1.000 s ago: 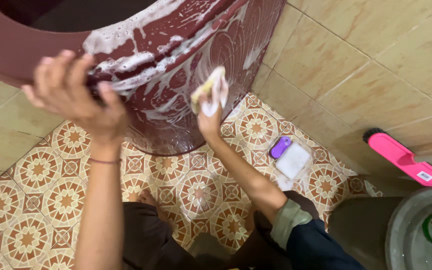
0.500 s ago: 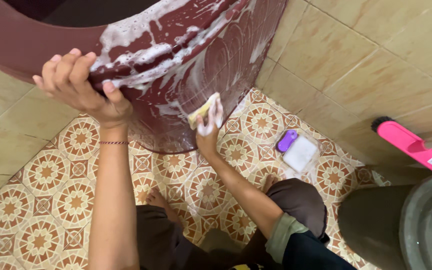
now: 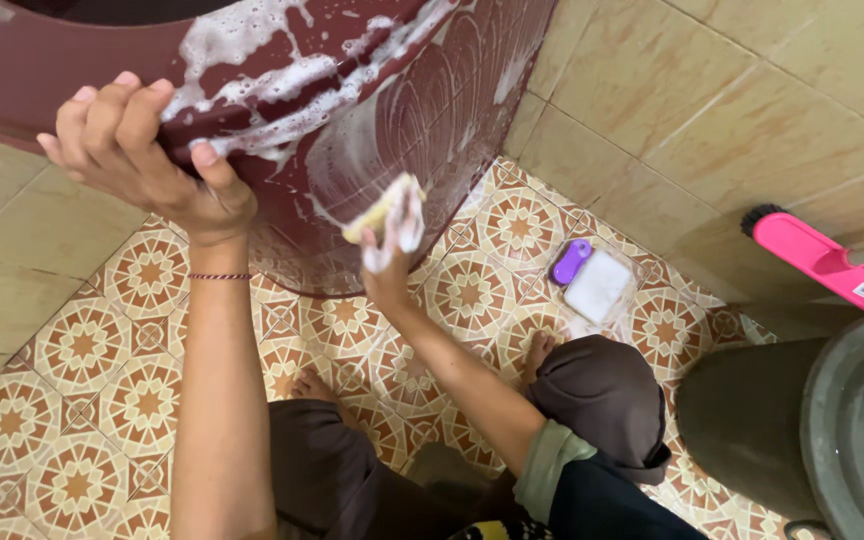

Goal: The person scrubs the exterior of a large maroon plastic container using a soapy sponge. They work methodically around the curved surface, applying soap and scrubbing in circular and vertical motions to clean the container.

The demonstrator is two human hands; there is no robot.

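Note:
A big maroon plastic tub (image 3: 432,90) stands on the patterned floor, its outer wall streaked with white foam. My left hand (image 3: 137,160) grips its rim at the upper left, thumb on the outside. My right hand (image 3: 389,240) is lower down, holding a yellow sponge (image 3: 380,208) pressed against the soapy side of the tub. Foam covers my right fingers. I am squatting, and my knees and bare feet show at the bottom.
A clear soap dish (image 3: 597,288) with a white bar and a small purple brush (image 3: 570,261) lies on the floor tiles. A pink scrub brush (image 3: 817,260) leans at the beige wall. A grey bucket (image 3: 832,430) stands at the lower right.
My right hand with the sponge went down the tub wall and then slightly left. The left hand has kept its grip on the rim. The view shifted a little.

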